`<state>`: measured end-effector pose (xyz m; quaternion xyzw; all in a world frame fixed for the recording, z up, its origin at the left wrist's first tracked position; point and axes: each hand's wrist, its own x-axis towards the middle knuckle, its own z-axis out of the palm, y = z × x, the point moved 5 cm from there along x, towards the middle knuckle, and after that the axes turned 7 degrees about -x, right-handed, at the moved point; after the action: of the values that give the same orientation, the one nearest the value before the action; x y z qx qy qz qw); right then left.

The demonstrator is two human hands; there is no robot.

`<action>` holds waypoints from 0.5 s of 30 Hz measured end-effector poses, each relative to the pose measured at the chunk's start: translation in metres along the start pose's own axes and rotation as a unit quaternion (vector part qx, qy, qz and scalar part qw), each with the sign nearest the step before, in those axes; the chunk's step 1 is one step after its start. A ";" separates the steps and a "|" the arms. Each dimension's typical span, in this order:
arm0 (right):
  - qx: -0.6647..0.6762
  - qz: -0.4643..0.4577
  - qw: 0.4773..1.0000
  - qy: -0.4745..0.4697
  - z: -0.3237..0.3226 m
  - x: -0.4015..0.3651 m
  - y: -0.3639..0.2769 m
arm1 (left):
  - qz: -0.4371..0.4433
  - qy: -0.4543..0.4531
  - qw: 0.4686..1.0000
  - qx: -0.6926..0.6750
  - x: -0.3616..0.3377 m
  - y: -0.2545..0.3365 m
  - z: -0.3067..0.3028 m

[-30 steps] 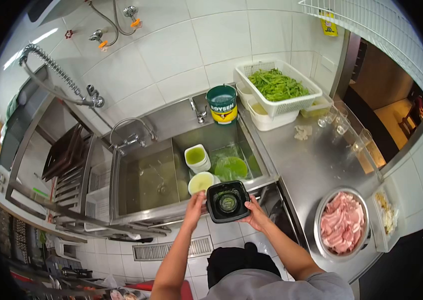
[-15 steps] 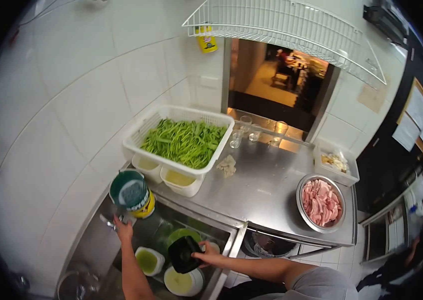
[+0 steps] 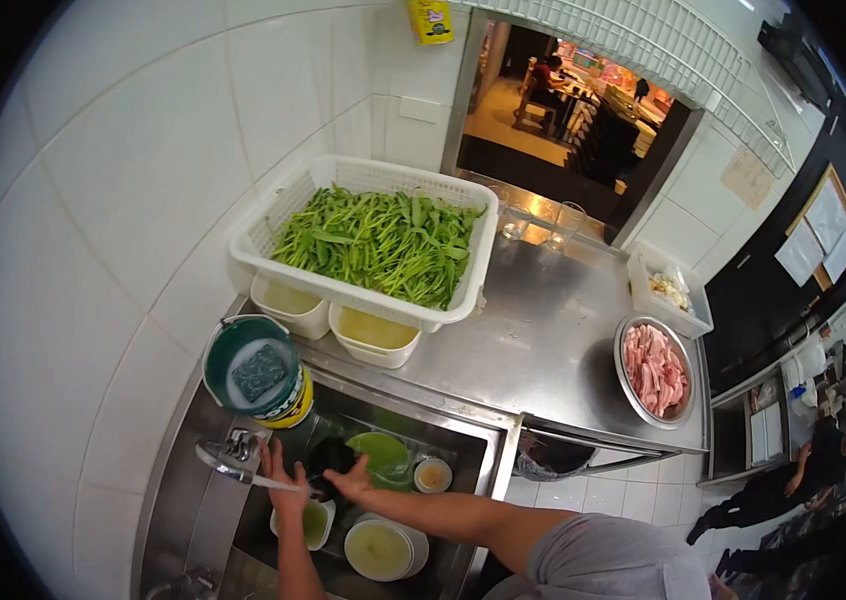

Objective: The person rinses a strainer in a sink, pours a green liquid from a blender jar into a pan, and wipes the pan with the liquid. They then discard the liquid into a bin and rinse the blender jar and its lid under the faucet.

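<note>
Water runs from the faucet (image 3: 227,455) at the sink's left side, and my left hand (image 3: 288,482) is at the stream with its fingers stretched out. My right hand (image 3: 351,480) grips a black container (image 3: 329,460), tilted close beside my left hand; part of it is hidden. Below them in the metal sink (image 3: 443,415) are a green bowl (image 3: 380,455), a small white cup (image 3: 433,475), a white tub (image 3: 317,524) with greenish liquid and a round white tub (image 3: 380,550) with pale liquid. A green bucket (image 3: 226,372) holding a dark scouring pad (image 3: 259,370) stands behind the faucet.
On the steel counter (image 3: 533,340) sit a white basket (image 3: 343,290) of green vegetables, two white tubs of liquid, a metal bowl (image 3: 683,415) of sliced meat and a plastic box (image 3: 700,322). Glasses stand by the hatch. Another person (image 3: 823,465) is at the far right.
My right hand has brought the black container leftward, toward the faucet. My left hand has moved from the faucet to the water stream, which now shows. The view has shifted.
</note>
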<state>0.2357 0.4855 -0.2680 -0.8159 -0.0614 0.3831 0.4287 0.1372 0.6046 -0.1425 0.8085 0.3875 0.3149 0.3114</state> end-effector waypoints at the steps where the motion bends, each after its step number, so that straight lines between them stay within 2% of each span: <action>1: -0.020 -0.001 1.000 -0.001 0.007 0.000 0.000 | -0.062 -0.013 0.988 -0.142 -0.013 -0.027 0.019; 2: -0.041 -0.005 0.999 -0.004 0.010 0.002 -0.003 | -0.123 -0.023 0.952 -0.279 -0.022 -0.045 0.035; 5: 0.015 -0.030 0.990 -0.139 0.014 0.004 -0.010 | -0.252 0.025 0.871 -0.420 -0.048 -0.027 0.035; 8: 0.091 -0.060 0.991 -0.084 0.005 0.008 0.007 | -0.312 0.096 0.794 -0.513 -0.058 0.015 0.027; 10: 0.012 -0.102 0.992 -0.070 -0.001 -0.001 0.030 | -0.319 0.055 0.783 -0.531 -0.065 0.022 0.028; 11: 0.086 -0.032 0.976 -0.197 0.010 0.012 0.059 | -0.330 0.053 0.782 -0.526 -0.067 0.036 0.020; 12: 0.138 0.054 0.940 -0.308 0.020 0.022 0.090 | -0.336 0.049 0.808 -0.481 -0.067 0.034 0.017; 13: 0.143 0.091 0.942 -0.291 0.002 0.012 0.064 | -0.322 0.075 0.813 -0.479 -0.073 0.029 0.014; 15: 0.165 0.151 0.941 -0.254 -0.023 0.004 0.021 | -0.329 0.133 0.788 -0.503 -0.071 0.038 0.003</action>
<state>0.2493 0.4593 -0.2789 -0.6085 0.0201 0.6430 0.4646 0.1206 0.5260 -0.1347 0.3112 0.4542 0.4480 0.7044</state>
